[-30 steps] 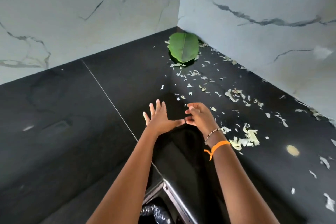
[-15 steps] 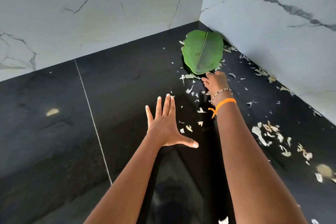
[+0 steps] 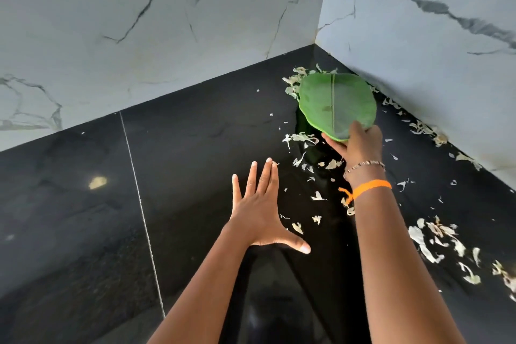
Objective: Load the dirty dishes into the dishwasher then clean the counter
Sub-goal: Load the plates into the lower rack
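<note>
I have my right hand (image 3: 360,145) pinching the near rim of the plate (image 3: 336,105), thumb on top and fingers beneath; the plate sits just beyond that hand, tipped up in the counter (image 3: 195,148) corner against the wall (image 3: 418,36); my left hand (image 3: 259,212) lies flat, fingers straight and spread, beside and nearer than the right; I judge this the collecting step, a dirty dish being taken for the dishwasher; next I need a firm lift clear of the scraps (image 3: 435,240) scattered around my right wrist; the dishwasher is out of view; what lies under the plate is hidden.
</note>
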Available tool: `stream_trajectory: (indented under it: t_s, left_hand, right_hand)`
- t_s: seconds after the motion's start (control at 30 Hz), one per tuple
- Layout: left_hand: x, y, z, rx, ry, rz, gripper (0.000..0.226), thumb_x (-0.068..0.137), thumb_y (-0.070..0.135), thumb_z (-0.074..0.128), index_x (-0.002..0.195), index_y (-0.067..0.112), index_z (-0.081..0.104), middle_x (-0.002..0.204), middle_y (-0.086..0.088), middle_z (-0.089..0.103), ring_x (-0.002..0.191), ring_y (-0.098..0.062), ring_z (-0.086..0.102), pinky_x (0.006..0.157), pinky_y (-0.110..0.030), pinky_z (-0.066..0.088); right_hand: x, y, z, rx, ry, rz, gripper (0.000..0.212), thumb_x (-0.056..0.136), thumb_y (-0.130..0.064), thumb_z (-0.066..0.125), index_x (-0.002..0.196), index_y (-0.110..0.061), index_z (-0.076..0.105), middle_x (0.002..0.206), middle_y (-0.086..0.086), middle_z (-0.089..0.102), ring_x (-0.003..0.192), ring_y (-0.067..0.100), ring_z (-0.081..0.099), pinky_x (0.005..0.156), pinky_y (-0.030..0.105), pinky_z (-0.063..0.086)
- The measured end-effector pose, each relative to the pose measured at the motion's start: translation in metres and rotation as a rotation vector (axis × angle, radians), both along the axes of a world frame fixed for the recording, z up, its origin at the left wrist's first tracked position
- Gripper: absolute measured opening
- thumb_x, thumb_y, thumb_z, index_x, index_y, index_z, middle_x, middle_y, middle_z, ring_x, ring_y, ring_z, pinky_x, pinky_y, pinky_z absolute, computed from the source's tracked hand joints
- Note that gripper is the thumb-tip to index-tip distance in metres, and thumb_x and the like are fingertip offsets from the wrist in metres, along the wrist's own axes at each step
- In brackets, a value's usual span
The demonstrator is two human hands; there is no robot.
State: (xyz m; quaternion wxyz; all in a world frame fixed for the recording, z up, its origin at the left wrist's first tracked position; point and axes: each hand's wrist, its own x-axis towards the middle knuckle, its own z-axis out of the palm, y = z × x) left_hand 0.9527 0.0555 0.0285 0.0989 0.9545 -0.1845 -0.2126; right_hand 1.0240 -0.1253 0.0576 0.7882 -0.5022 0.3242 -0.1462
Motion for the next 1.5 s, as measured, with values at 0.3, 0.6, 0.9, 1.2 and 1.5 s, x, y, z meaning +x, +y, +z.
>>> stream_trajectory:
  t_s: [0.3,0.6,0.9,1.2,1.5]
  left_hand:
    - [0.004,-0.002,0.006,-0.055,0.001,0.034,0.14,0.053,0.074,0.069,0.146,0.02,-0.02,0.152,0.01,-0.028,0.138,-0.017,-0.031,0.11,-0.051,-0.02]
    - [-0.102,-0.017,0.046,-1.2,0.041,0.452,0.037,0.095,0.014,0.051,0.132,0.011,0.048,0.127,-0.005,0.055,0.124,-0.021,0.049,0.107,-0.037,0.037]
    - [-0.242,0.036,0.045,-1.48,0.603,0.426,0.014,0.094,0.003,0.047,0.095,0.014,0.055,0.096,-0.011,0.062,0.092,-0.025,0.057,0.09,-0.045,0.048]
    - [-0.352,0.094,0.052,-1.197,0.747,0.11,0.005,0.093,0.011,0.053,0.096,0.01,0.057,0.095,-0.013,0.064,0.086,-0.022,0.061,0.079,-0.038,0.051]
    - [-0.501,0.098,0.051,-1.03,0.806,-0.133,0.04,0.079,-0.001,0.069,0.112,0.01,0.049,0.096,-0.003,0.061,0.079,-0.012,0.061,0.06,-0.015,0.05]
  right_hand:
    - [-0.163,-0.002,0.032,-0.72,-0.052,0.065,0.009,0.074,-0.016,0.054,0.081,-0.021,0.056,0.072,0.011,0.062,0.063,0.025,0.058,0.061,0.043,0.052]
    - [-0.318,0.046,0.05,-0.777,-0.027,0.039,0.009,0.078,-0.011,0.054,0.08,-0.018,0.058,0.066,0.017,0.055,0.057,0.012,0.044,0.053,0.031,0.037]
    - [-0.432,0.157,0.052,-0.804,0.095,-0.136,0.013,0.067,-0.02,0.059,0.07,-0.007,0.059,0.062,0.011,0.06,0.056,0.022,0.048,0.057,0.04,0.045]
    - [-0.552,0.246,0.059,-0.941,0.279,-0.401,0.023,0.081,0.002,0.061,0.094,-0.017,0.062,0.076,-0.017,0.062,0.067,-0.004,0.057,0.061,0.012,0.043]
    - [-0.716,0.291,0.047,-0.912,0.496,-0.692,0.023,0.086,-0.03,0.057,0.097,-0.011,0.064,0.086,0.009,0.07,0.081,0.028,0.062,0.07,0.039,0.049]
